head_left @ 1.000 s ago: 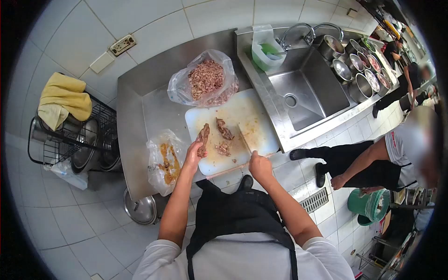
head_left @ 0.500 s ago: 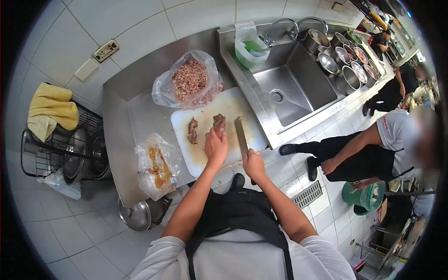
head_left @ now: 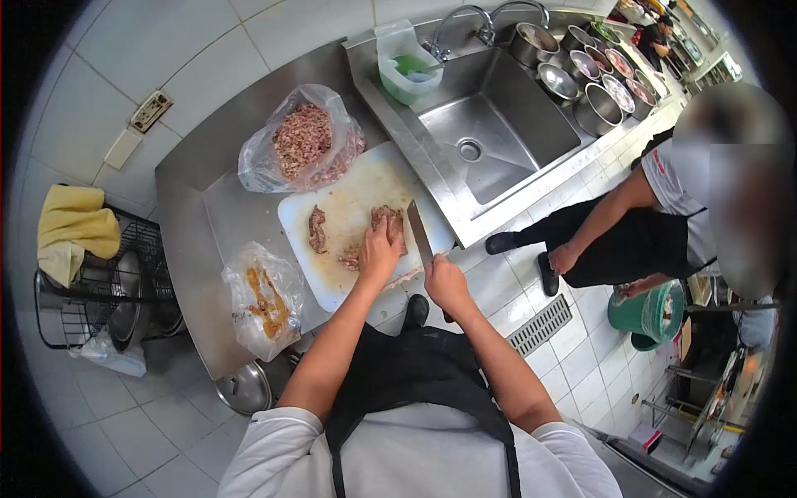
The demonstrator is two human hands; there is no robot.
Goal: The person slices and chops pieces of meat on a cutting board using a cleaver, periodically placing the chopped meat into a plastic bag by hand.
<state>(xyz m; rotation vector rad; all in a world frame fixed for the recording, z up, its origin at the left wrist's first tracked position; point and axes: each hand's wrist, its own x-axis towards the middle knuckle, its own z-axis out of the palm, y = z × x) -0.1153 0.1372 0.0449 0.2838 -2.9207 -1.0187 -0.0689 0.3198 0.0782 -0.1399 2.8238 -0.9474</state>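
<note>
My left hand presses down on a brown piece of meat at the right part of the white cutting board. Just right of it, my right hand grips the handle of a knife, whose broad blade points away from me beside the meat. A second, narrow piece of meat lies at the board's left. Small chopped bits are near my left wrist. Behind the board is an open plastic bag of diced meat.
A sink with faucets and several metal pots is at the right. A stained plastic bag lies left of the board. A co-worker stands at the right near a green bin. A wire rack is far left.
My left hand has put the held meat down on the board's right side and now presses it there. The knife has stayed in my right hand, and the view has shifted. The co-worker has come nearer.
</note>
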